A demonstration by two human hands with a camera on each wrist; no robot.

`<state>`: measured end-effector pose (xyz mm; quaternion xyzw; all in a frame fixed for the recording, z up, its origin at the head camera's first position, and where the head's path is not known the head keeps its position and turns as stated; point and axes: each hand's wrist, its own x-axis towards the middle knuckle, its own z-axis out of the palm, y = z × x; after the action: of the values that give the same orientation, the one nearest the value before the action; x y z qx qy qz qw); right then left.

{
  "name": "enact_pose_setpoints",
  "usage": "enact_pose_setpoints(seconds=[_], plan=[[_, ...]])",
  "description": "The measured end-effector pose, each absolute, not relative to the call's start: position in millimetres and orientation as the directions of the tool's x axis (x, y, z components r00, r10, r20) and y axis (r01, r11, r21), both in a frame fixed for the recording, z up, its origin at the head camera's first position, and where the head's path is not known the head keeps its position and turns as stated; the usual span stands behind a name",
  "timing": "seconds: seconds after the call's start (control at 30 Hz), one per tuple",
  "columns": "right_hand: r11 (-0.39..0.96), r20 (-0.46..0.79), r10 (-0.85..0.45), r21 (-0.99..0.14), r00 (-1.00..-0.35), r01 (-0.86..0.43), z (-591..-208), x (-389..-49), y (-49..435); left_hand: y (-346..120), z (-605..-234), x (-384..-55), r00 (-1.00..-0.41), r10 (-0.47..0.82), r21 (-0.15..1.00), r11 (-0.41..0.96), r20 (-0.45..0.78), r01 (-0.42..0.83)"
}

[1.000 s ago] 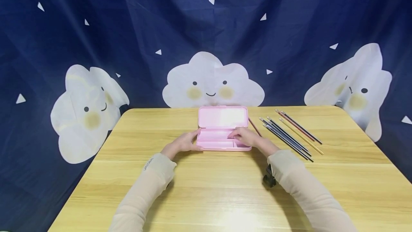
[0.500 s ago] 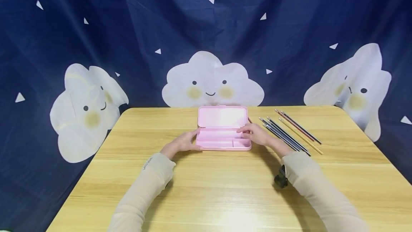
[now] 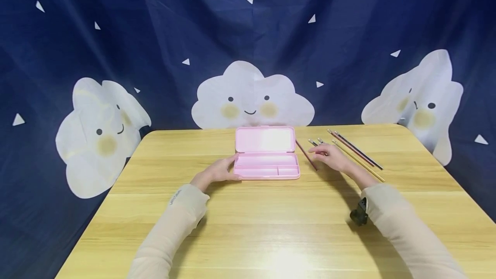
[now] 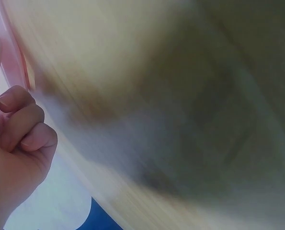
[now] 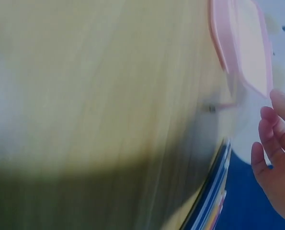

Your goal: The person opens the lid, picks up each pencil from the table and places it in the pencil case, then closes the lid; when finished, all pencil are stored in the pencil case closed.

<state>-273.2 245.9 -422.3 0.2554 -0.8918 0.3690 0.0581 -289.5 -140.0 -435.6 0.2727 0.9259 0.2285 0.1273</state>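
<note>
A pink pencil case (image 3: 267, 159) lies with its lid raised near the table's back edge. Its left end is held by my left hand (image 3: 217, 170), thumb at the front and a finger at the rear corner. In the left wrist view, the other fingers (image 4: 25, 117) are curled beside the pink case (image 4: 12, 52). My right hand (image 3: 334, 158) hovers over the dark pencils (image 3: 313, 142), hiding most of them. Its fingers (image 5: 271, 139) are loosely bent and grip nothing visible. Between the case and this hand lies a dark red pencil (image 3: 307, 156).
To the right of the right hand lie a yellow pencil (image 3: 358, 160), a red pencil (image 3: 351, 149) and a black pencil (image 3: 360, 150). Behind the wooden table (image 3: 263, 223) hangs a dark blue curtain (image 3: 162, 25) with clouds.
My right hand has come out of the pencil case and moved right, over the dark pencils. The left hand keeps its hold on the case. The view has shifted slightly.
</note>
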Motion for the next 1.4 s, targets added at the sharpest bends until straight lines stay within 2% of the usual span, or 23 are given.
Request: enact_pose_setpoints(seconds=[0.3, 0.47, 0.73, 1.13, 1.4], plan=[[0.673, 0.266, -0.31, -0.616, -0.913, -0.408, -414.8, -265.1, 285.0, -139.7, -434.0, -288.1, -0.824, 0.556, 0.495, 0.751, -0.114, 0.438], [0.667, 0.294, -0.246, -0.64, -0.924, -0.381, -416.9, -260.8, 306.3, -139.7, -435.3, -289.6, -0.828, 0.546, 0.484, 0.763, -0.129, 0.428], [0.713, 0.335, -0.145, -0.617, -0.931, -0.333, -417.8, -253.6, 338.6, -140.6, -434.0, -288.5, -0.818, 0.567, 0.509, 0.735, -0.099, 0.448], [0.768, 0.273, -0.037, -0.608, -0.961, -0.201, -425.9, -240.7, 382.5, -138.1, -433.8, -287.9, -0.832, 0.54, 0.498, 0.761, -0.131, 0.416], [0.808, 0.14, -0.082, -0.57, -0.987, -0.148, -433.9, -239.5, 396.2, -139.2, -433.5, -286.9, -0.833, 0.541, 0.5, 0.757, -0.118, 0.421]])
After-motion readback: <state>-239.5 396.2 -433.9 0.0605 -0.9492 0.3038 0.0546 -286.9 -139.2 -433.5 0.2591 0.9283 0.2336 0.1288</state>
